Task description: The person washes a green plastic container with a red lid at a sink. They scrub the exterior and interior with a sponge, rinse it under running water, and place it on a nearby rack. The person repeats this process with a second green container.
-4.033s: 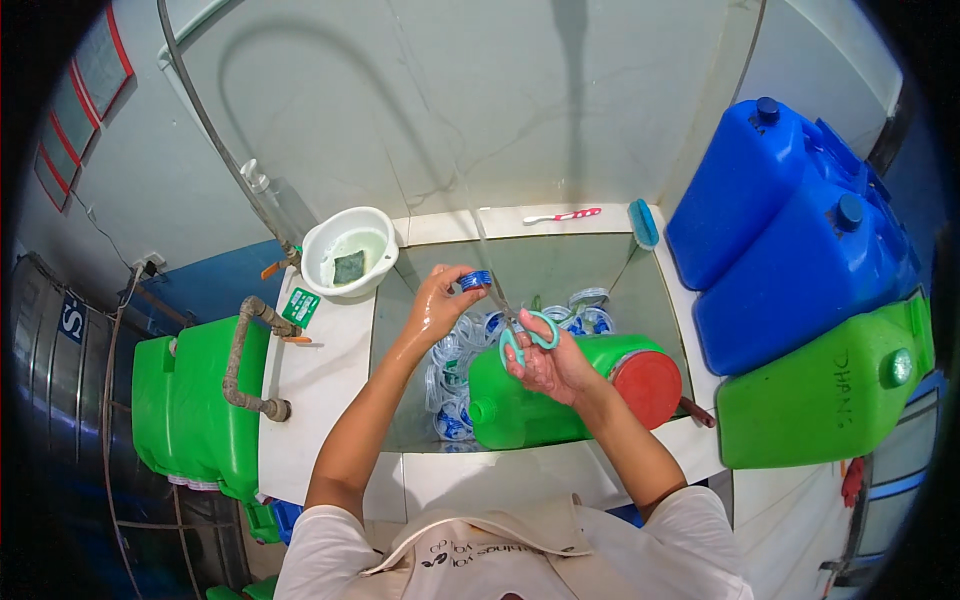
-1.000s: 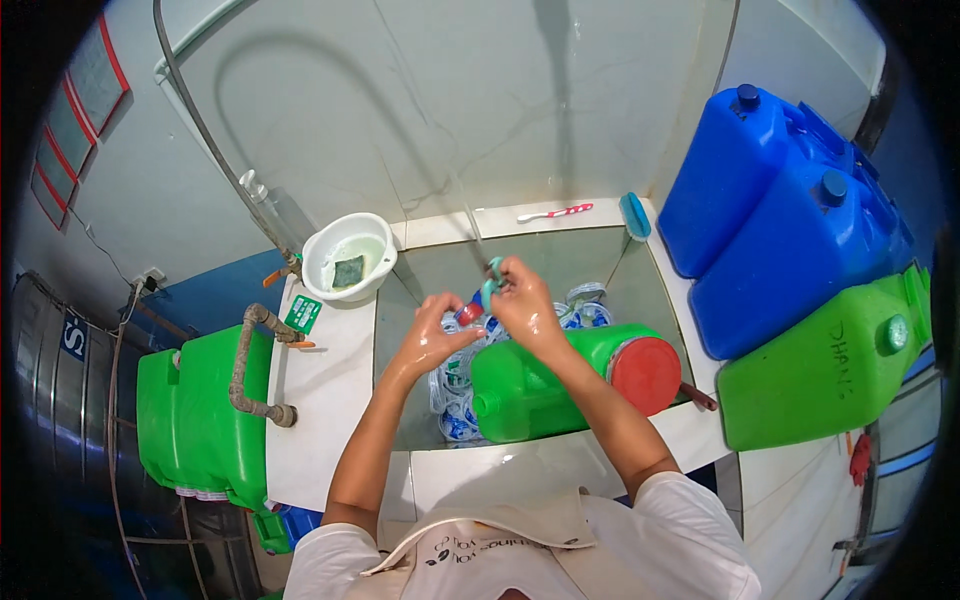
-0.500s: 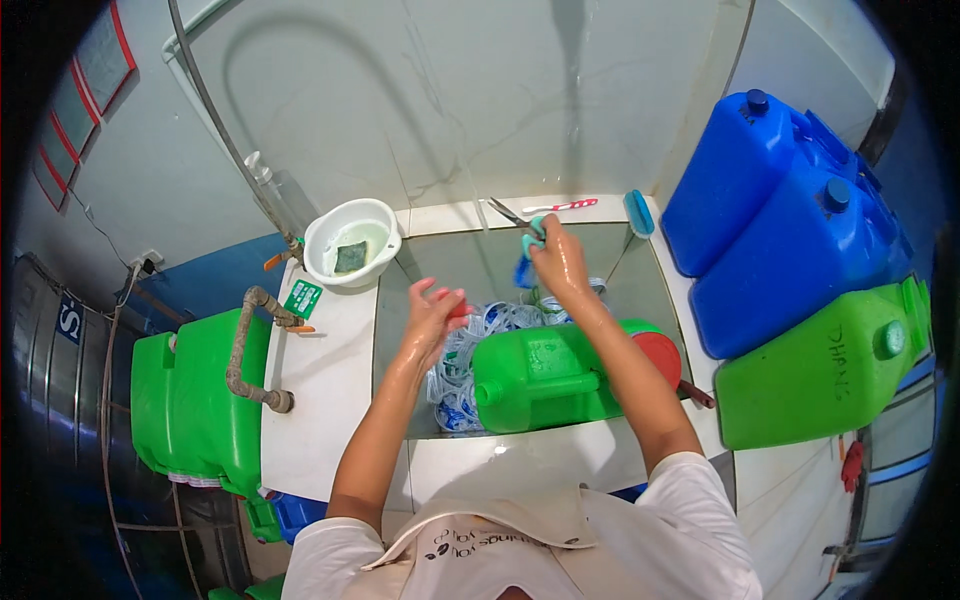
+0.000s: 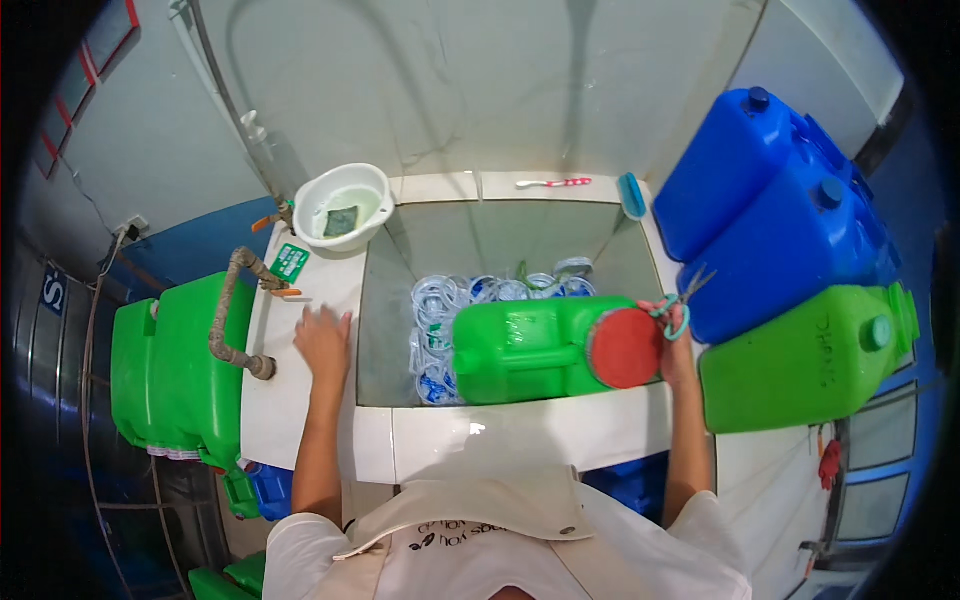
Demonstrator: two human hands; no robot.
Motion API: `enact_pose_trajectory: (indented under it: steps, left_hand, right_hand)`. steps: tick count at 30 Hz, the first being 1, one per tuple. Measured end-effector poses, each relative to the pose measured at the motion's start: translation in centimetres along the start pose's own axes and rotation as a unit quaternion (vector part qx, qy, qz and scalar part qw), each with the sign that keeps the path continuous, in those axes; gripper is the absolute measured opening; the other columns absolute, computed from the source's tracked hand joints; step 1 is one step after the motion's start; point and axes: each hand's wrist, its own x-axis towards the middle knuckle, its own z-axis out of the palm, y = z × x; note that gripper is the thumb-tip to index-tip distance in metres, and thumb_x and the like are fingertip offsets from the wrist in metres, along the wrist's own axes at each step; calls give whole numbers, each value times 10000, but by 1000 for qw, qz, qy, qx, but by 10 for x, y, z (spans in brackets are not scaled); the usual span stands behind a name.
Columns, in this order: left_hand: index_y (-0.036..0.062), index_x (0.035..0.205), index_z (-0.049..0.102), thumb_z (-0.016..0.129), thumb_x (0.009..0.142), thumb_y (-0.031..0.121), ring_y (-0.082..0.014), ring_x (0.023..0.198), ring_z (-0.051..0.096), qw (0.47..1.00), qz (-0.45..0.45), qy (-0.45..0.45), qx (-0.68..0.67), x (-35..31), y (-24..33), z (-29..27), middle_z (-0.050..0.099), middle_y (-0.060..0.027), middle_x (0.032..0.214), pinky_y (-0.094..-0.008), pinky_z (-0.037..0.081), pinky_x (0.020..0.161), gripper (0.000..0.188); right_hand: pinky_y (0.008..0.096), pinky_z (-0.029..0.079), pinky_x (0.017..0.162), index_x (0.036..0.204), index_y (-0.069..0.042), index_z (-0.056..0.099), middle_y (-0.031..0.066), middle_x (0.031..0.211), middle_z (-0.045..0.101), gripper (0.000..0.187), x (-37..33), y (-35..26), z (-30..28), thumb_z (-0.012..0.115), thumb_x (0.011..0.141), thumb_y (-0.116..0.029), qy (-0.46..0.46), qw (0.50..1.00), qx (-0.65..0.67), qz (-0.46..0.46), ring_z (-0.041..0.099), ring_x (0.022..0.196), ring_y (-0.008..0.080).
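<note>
Moved apart since a moment ago, the left hand (image 4: 323, 343) spreads blurred fingers over the white table (image 4: 285, 405), while the right hand (image 4: 679, 355) grips turquoise-handled scissors (image 4: 686, 297) beside the red lid (image 4: 625, 348) of the green jug (image 4: 520, 352).

Left hand (image 4: 322, 345) blurred; blue container (image 4: 632, 484) below counter (image 4: 530, 432) mostly hidden; lowest green containers (image 4: 222, 584) cut off

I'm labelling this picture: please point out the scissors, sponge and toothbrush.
Scissors (image 4: 684, 299), head view: around the pivot.
Sponge (image 4: 341, 221), head view: middle of its top.
Toothbrush (image 4: 555, 183), head view: middle of its length.
</note>
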Motion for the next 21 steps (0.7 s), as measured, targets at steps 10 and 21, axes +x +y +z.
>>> enact_pose_trajectory:
  steps: [10,21]
  left_hand:
    - [0,1054,600,510,893,113,-248,1006,555,759,104,-127,-630,-45,171,-43,584,-132,1099,-328,408,901,216]
    - [11,1236,469,600,840,197,-335,1051,494,846,106,-317,-415,-84,119,-111,483,-197,1166,-373,418,869,457]
  right_hand:
    - [369,427,859,1124,-27,452,116,1093,573,394,-55,54,195,477,912,-358,-14,913,-313,-262,575,1001,281]
    - [333,415,881,1082,-67,467,126,1075,589,493,88,83,273,413,901,-522,-355,916,-185,28,567,1033,238]
